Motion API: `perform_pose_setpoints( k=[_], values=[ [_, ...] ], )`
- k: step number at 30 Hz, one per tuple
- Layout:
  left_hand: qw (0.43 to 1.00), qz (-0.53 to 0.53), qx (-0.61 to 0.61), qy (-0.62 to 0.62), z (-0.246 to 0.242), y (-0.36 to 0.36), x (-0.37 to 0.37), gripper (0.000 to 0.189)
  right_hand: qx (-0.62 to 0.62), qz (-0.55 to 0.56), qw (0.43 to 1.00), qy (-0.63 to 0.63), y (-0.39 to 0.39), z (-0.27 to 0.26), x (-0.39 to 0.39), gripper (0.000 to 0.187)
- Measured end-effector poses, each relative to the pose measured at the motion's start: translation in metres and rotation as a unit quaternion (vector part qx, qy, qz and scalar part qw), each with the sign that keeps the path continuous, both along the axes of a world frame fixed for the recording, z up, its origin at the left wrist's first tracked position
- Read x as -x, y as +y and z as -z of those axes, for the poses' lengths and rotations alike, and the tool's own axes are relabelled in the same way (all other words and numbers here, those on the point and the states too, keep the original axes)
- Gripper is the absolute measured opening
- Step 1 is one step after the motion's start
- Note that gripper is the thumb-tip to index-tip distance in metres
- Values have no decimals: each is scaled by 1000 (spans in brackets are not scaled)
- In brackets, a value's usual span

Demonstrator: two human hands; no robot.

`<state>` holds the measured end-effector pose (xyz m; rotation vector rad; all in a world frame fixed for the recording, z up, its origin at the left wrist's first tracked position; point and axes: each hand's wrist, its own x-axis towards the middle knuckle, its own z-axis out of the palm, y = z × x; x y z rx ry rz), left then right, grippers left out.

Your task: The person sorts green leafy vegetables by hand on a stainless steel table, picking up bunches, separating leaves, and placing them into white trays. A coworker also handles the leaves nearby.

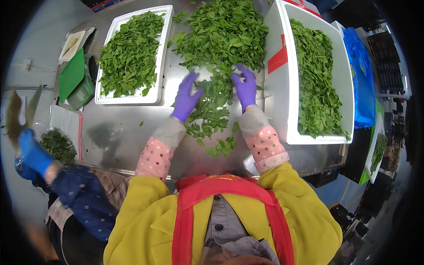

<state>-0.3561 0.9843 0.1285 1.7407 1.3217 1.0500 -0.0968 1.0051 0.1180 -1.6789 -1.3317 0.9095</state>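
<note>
A large heap of leafy green herb sprigs [228,33] lies on the stainless steel table [109,126], with looser sprigs [212,116] spread toward me. My left hand [187,97], in a purple glove, is beside the loose sprigs, thumb and fingers apart. On their other side is my right hand [245,86], also purple-gloved, its fingers apart near the heap's lower edge. Neither hand visibly grips a sprig. A white foam tray [129,101] bearing sprigs sits to the left. To the right stands a deep white foam box [343,82] with a layer of the same greens inside.
A green weighing scale [78,86] stands at the far left, near a knife [70,45] on a white board. A co-worker's blue-gloved hand [34,152] is by a clear bag of greens [58,145]. Blue plastic [362,82] lies beyond the foam box.
</note>
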Motion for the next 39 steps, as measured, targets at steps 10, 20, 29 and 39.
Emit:
perform_pose_setpoints(
  k=[10, 20, 29, 39],
  values=[
    [979, -114, 96, -136, 9, 195, -33, 111, -54, 360, 931, 37, 130, 6, -14, 93],
    [937, -128, 149, -289, -9, 117, -98, 87, 54, 230, 931, 279, 62, -25, 2, 67],
    [977, -27, 130, -167, -113, 64, -56, 84, 80, 80, 787, 606, -4, -95, -1, 61],
    [914, 73, 170, -362, -104, -45, -7, 66, 171, -10, 780, 601, -75, -80, -5, 62]
  ],
)
